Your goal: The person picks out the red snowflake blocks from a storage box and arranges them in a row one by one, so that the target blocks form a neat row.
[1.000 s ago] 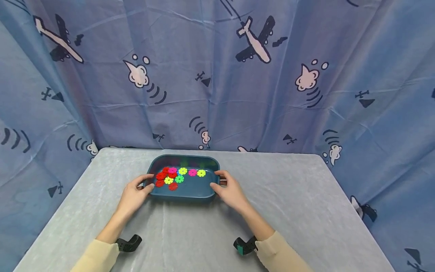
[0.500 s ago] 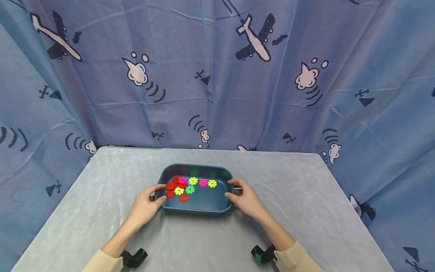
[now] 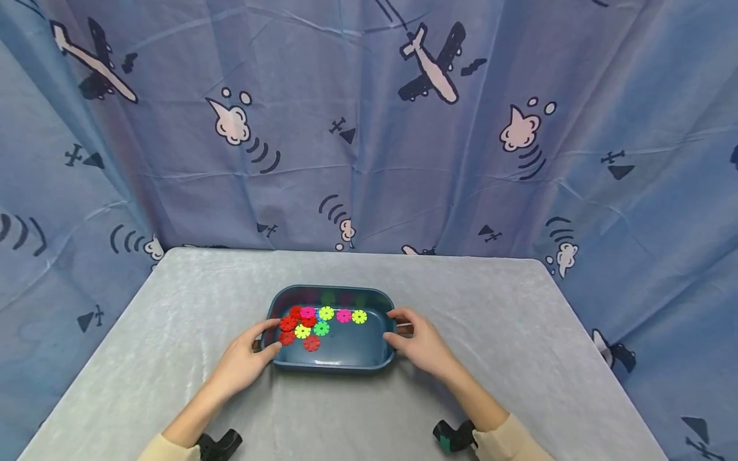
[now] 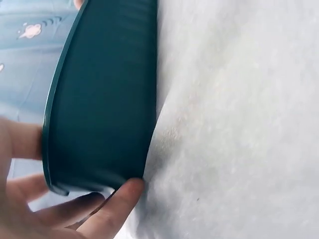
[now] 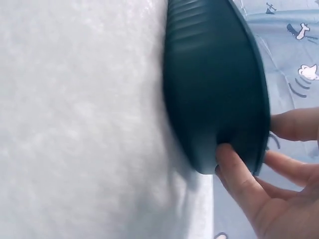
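Observation:
A dark teal plastic basin (image 3: 357,351) with rounded corners is on the table, long side facing me. Several notched plastic discs lie in it, mostly in the left half: red discs (image 3: 312,343), pink discs (image 3: 343,315), yellow discs (image 3: 359,317) and a green disc (image 3: 321,328), with a bit of blue under the heap. My left hand (image 3: 245,358) grips the basin's left end, and my right hand (image 3: 425,346) grips the right end. In the left wrist view, the basin's outer wall (image 4: 99,99) meets the cloth. Some fingers are hidden behind the end walls.
A pale grey cloth covers the table (image 3: 507,320). Behind and beside it hangs a blue curtain (image 3: 369,128) printed with airplanes and clouds. A black device (image 3: 455,436) sits at my right wrist, another (image 3: 220,445) at my left.
Both hands have brought the basin with its discs toward me and slightly to the right. Over the last half second it came only a little nearer. The grip looks the same.

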Demonstrator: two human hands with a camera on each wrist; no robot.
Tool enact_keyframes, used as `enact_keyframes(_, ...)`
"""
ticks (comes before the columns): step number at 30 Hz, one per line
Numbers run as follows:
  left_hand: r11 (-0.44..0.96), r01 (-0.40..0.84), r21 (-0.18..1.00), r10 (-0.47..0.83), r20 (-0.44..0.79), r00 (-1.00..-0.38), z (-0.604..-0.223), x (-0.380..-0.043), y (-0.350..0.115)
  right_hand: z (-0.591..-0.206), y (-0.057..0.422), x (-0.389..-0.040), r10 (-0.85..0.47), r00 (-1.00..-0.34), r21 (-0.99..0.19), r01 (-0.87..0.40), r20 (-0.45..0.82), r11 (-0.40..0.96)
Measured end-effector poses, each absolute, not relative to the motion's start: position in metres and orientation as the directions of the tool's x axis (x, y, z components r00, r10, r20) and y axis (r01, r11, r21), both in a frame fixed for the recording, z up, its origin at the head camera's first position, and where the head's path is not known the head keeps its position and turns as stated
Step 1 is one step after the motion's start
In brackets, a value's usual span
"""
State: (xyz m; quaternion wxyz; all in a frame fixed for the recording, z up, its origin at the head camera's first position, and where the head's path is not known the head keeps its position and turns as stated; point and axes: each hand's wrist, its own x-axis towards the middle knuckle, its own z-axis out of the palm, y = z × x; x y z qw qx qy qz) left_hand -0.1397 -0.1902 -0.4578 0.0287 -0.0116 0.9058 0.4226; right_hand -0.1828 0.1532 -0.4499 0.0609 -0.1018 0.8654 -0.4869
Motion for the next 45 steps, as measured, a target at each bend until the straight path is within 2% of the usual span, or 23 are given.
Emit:
enact_keyframes(11, 0.613, 0.020, 0.790, 0.116, -0.065, -0.991, -0.466, -0.155, -0.203, -0.420, 0.149, -0.184, -0.187, -0.973, -0.726, -0.225, 0.134, 0.649)
enact_keyframes(15, 0.591, 0.020, 0.807, 0.131, -0.072, -0.989, -0.468, -0.163, -0.206, -0.413, 0.139, -0.186, -0.212, -0.965, -0.720, -0.257, 0.155, 0.644)
enact_keyframes(22, 0.478, 0.034, 0.878, 0.171, -0.056, -0.984, -0.471, -0.175, -0.211, -0.408, 0.117, -0.190, -0.276, -0.948, -0.774, -0.295, 0.161, 0.560)
enact_keyframes(26, 0.406, 0.001, 0.914, 0.200, -0.088, -0.976, -0.474, -0.179, -0.215, -0.409, 0.104, -0.193, -0.300, -0.939, -0.791, -0.311, 0.170, 0.527)
enact_keyframes(38, 0.397, -0.023, 0.918, 0.203, -0.113, -0.973, -0.473, -0.182, -0.220, -0.423, 0.066, -0.204, -0.416, -0.897, -0.786, -0.361, 0.147, 0.502)
enact_keyframes(45, 0.394, -0.017, 0.919, 0.225, -0.114, -0.968, -0.468, -0.182, -0.219, -0.438, 0.047, -0.206, -0.482, -0.873, -0.758, -0.365, 0.076, 0.541)
